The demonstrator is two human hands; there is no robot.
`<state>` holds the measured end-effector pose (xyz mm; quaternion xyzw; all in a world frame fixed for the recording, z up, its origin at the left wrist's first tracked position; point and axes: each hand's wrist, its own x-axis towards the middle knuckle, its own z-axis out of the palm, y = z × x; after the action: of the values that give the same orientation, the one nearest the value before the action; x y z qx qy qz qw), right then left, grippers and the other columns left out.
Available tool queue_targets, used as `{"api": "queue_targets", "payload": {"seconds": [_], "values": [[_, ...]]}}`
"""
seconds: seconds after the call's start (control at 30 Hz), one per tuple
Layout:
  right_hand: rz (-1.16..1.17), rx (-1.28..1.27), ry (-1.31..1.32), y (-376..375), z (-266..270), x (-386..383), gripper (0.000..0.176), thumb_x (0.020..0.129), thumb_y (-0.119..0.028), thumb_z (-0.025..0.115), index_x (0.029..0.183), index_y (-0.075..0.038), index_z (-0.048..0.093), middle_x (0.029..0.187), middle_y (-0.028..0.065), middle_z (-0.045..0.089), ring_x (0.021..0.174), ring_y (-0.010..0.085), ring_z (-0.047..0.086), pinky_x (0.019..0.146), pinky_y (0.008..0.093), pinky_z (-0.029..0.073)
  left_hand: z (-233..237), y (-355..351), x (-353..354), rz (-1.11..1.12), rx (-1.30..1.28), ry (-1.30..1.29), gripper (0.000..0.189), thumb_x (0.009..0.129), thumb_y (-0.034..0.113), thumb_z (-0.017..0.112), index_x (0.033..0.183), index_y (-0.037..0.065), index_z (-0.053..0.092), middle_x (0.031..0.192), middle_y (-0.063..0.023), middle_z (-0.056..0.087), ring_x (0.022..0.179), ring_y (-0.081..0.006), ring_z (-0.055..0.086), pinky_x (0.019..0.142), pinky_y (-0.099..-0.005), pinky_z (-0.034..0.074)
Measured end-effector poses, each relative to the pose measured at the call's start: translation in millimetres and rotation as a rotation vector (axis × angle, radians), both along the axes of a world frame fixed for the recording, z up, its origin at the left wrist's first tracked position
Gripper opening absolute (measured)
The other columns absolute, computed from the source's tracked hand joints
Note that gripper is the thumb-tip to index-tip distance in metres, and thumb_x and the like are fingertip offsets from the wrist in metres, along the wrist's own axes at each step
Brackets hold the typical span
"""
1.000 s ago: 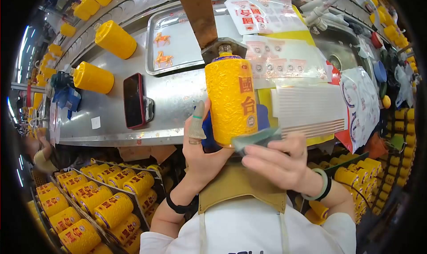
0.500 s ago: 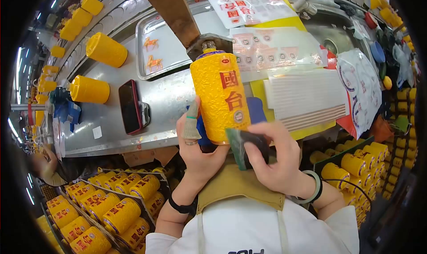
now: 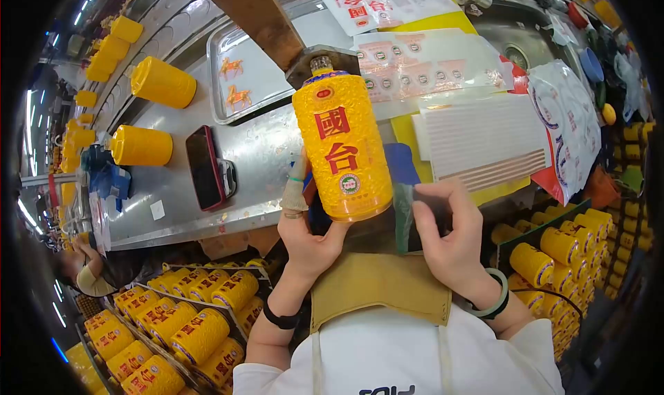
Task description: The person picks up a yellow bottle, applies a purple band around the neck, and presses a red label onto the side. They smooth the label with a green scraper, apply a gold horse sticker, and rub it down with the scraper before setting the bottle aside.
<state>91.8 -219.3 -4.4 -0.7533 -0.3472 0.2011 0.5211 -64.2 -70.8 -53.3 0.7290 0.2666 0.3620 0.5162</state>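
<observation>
A yellow textured bottle [image 3: 360, 143] with red characters and a round green-edged emblem leans in the middle, its neck up in a dark metal bracket [image 3: 322, 58]. My left hand [image 3: 308, 237] grips it low on the left, thumb under the base and fingers partly hidden behind; a whitish cover sits on one finger. Beside the bottle's lower right edge, my right hand [image 3: 451, 232] pinches a dark flat pad with a green edge [image 3: 403, 219]. Behind the bottle shows a blue surface [image 3: 399, 161].
Sticker sheets [image 3: 422, 67] and a stack of white striped sheets [image 3: 477, 143] lie at right. A phone [image 3: 205, 167], metal tray [image 3: 216, 70] and yellow bottles [image 3: 164, 82] stand left. Crates of yellow bottles [image 3: 200, 336] flank me. Another person's arm [image 3: 90, 260] shows far left.
The bottle has turned, so its characters and emblem have shifted left and face me more. My right hand with the pad has moved right, off the bottle's front.
</observation>
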Motion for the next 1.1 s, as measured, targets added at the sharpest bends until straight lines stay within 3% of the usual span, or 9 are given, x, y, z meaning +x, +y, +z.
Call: {"api": "queue_targets", "payload": {"seconds": [0.07,0.13,0.17,0.27,0.37,0.4,0.63,0.7,1.1], "values": [[-0.047,0.019,0.061,-3.7,-6.1,3.6,0.02,0.094,-0.004,0.071,0.112,0.0,0.064,0.092,0.0083,0.063,0.078,0.0155,0.061,0.071,0.0272,0.048,9.6,-1.5,-0.3,0.018,-0.029,-0.006,0.095,0.076,0.002,0.089,0.155,-0.008,0.038,0.146,-0.0174,0.055,0.135,-0.0323,0.057,0.114,-0.0446,0.047],[-0.065,0.026,0.094,-2.6,-2.0,8.2,0.019,0.095,-0.004,0.07,0.112,0.0,0.064,0.093,0.0073,0.064,0.078,0.0141,0.061,0.071,0.0268,0.049,23.2,-1.4,-3.1,0.088,0.601,0.272,0.077,0.071,0.009,0.094,0.139,0.0,0.059,0.148,-0.0172,0.051,0.133,-0.0352,0.055,0.109,-0.0486,0.048],[-0.085,0.032,0.129,-2.1,-0.8,10.0,0.019,0.096,-0.004,0.07,0.113,0.0,0.064,0.094,0.0063,0.065,0.078,0.0127,0.061,0.071,0.0264,0.049,21.6,-1.6,-2.3,0.087,0.6,0.274,0.077,0.071,0.009,0.094,0.139,0.0,0.059,0.148,-0.0172,0.051,0.133,-0.0352,0.055,0.109,-0.0486,0.048],[-0.074,0.05,0.168,-0.6,-1.4,10.5,0.018,0.097,-0.003,0.068,0.114,0.001,0.064,0.095,0.0054,0.066,0.081,0.01,0.061,0.074,0.0256,0.05,22.6,-6.6,3.3,0.015,0.856,0.303,0.049,0.069,0.021,0.096,0.114,0.026,0.078,0.142,-0.0123,0.049,0.127,-0.0401,0.052,0.103,-0.0478,0.048],[-0.054,0.07,0.246,0.8,-1.5,8.2,0.018,0.097,-0.002,0.068,0.114,0.001,0.064,0.096,0.0055,0.066,0.084,0.0097,0.063,0.076,0.0253,0.051,25.4,-16.3,11.0,0.078,0.899,0.402,0.047,0.07,0.02,0.096,0.113,0.026,0.078,0.143,-0.013,0.049,0.126,-0.0392,0.052,0.101,-0.0474,0.049],[-0.045,0.078,0.282,1.2,-2.0,7.3,0.017,0.098,-0.002,0.068,0.114,0.001,0.064,0.097,0.0054,0.067,0.085,0.0095,0.063,0.078,0.0252,0.051,24.2,-19.5,8.7,0.076,0.724,0.407,0.043,0.079,0.016,0.09,0.118,0.006,0.073,0.138,-0.0147,0.047,0.128,-0.034,0.05,0.104,-0.0414,0.048],[-0.074,0.086,0.322,-1.2,-7.4,10.9,0.018,0.098,-0.003,0.068,0.115,0.001,0.064,0.099,0.0048,0.067,0.086,0.0094,0.063,0.078,0.025,0.051,6.8,-8.0,-5.5,0.053,0.594,0.183,0.058,0.08,0.01,0.09,0.132,0.007,0.064,0.142,-0.0186,0.044,0.127,-0.0337,0.053,0.102,-0.0406,0.051],[-0.058,0.109,0.251,1.7,-6.2,12.0,0.018,0.098,-0.003,0.068,0.116,0.001,0.065,0.101,0.0052,0.066,0.088,0.0093,0.063,0.079,0.0243,0.05,17.0,-9.0,1.6,0.048,0.887,0.297,0.066,0.08,0.01,0.09,0.138,0.007,0.059,0.142,-0.0199,0.045,0.128,-0.035,0.054,0.103,-0.0402,0.05],[-0.075,0.105,0.285,-1.6,-8.6,17.8,0.019,0.098,0.0,0.067,0.117,0.002,0.065,0.103,0.0054,0.065,0.094,0.0109,0.062,0.086,0.0249,0.05,11.3,-7.5,5.0,0.094,0.643,0.211,0.06,0.075,0.004,0.093,0.13,0.0,0.069,0.149,-0.0215,0.044,0.131,-0.0382,0.058,0.106,-0.0448,0.055]]}}
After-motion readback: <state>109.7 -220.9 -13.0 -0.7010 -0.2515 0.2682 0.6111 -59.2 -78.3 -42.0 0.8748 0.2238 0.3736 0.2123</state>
